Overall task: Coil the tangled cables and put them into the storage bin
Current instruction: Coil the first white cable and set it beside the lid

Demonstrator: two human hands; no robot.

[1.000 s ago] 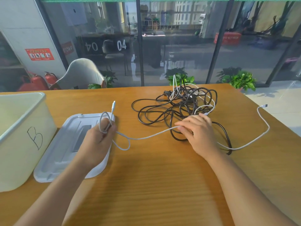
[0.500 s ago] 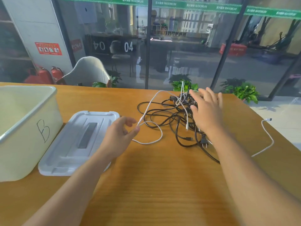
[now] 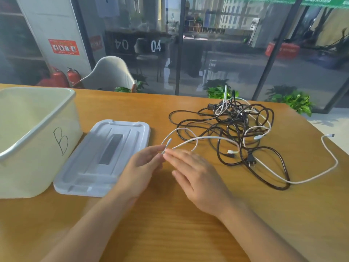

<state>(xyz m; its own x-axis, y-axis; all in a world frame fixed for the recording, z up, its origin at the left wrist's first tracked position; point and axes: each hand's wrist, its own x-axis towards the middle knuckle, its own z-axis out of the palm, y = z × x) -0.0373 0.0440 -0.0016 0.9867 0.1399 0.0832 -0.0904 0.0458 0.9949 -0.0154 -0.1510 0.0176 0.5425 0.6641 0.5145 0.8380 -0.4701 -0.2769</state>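
Head view, the only one. Left hand pinches the plug end of a white cable between thumb and fingertips, just right of the lid. Right hand lies with its fingers straight and close together, tips at the same cable end; whether they touch the cable I cannot tell, the frame is blurred there. From the pinch the white cable makes one loose loop, then runs into the heap of black cables on the desk; a long white run trails off to the right and ends in a small plug near the desk edge.

Step in hand, as I judge it: the first cable is picked out by its end, and no coil has formed. Early in the task. The next move calls for drawing the white cable free of the black loops without dragging the heap along, then winding it into even turns.

Containers: storage bin, marked "B", stands open at far left beside the lid. The part of its inside that shows holds no cable; the bottom is out of sight.
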